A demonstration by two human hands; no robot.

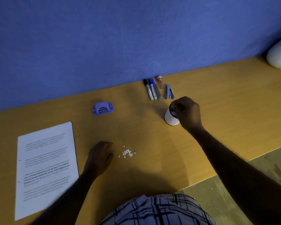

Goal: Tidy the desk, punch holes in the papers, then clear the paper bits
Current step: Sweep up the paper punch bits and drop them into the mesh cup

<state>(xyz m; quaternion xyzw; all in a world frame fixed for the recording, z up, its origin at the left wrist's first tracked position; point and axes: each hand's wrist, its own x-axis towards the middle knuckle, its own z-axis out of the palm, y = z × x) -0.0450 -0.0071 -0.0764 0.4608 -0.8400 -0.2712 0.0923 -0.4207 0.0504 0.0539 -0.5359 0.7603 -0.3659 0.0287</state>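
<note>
Right hand (187, 112) fingers around white cup (169, 118) rim, left hand (100, 157) fingers loose beside paper bits (127, 153); hole punch (102, 108), pens (152, 89) beyond.

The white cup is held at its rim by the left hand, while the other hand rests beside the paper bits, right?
No: the head view shows the right hand holding the white cup at its rim, while the left hand rests beside the paper bits.

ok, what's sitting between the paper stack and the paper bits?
Only the left hand, just left of the paper bits and right of the paper stack; desk around it is bare. Head view. The right hand grips the cup.
</note>
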